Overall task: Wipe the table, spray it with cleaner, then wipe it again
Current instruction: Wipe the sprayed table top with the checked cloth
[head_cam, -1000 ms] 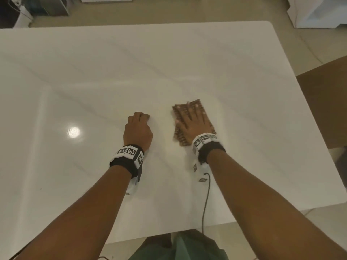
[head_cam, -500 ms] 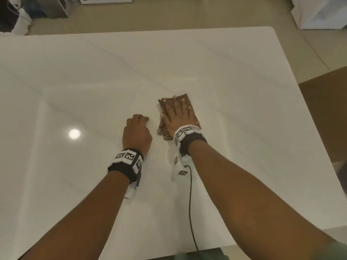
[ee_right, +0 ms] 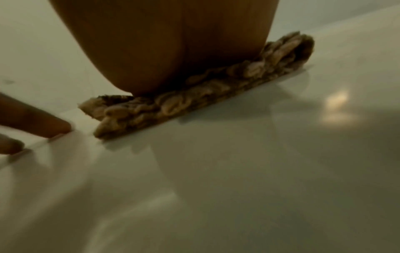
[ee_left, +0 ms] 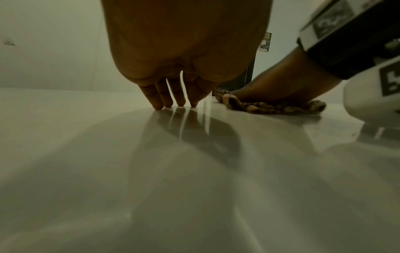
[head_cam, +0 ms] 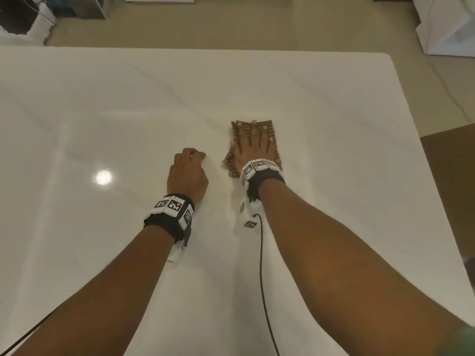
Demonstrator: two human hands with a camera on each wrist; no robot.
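Note:
A brown knobbly cloth (head_cam: 273, 132) lies on the white table (head_cam: 334, 98) a little right of centre. My right hand (head_cam: 253, 146) lies flat on it with fingers spread and presses it down. In the right wrist view the palm (ee_right: 173, 42) covers the cloth (ee_right: 194, 99), whose near edge sits flat on the table. My left hand (head_cam: 187, 170) stands just left of the cloth, holding nothing. Its fingertips (ee_left: 168, 102) touch the bare table. The left wrist view shows the cloth (ee_left: 270, 108) under the right hand (ee_left: 281, 85).
A black cable (head_cam: 262, 278) runs from the right wrist across the table toward me. A lamp's glare (head_cam: 103, 177) shines on the left part. A brown surface (head_cam: 452, 176) stands past the table's right edge. White bags (head_cam: 444, 27) sit on the floor beyond the far right corner.
My right hand has slid the cloth leftward toward the left hand and then a bit away from me. The left hand has stayed in place.

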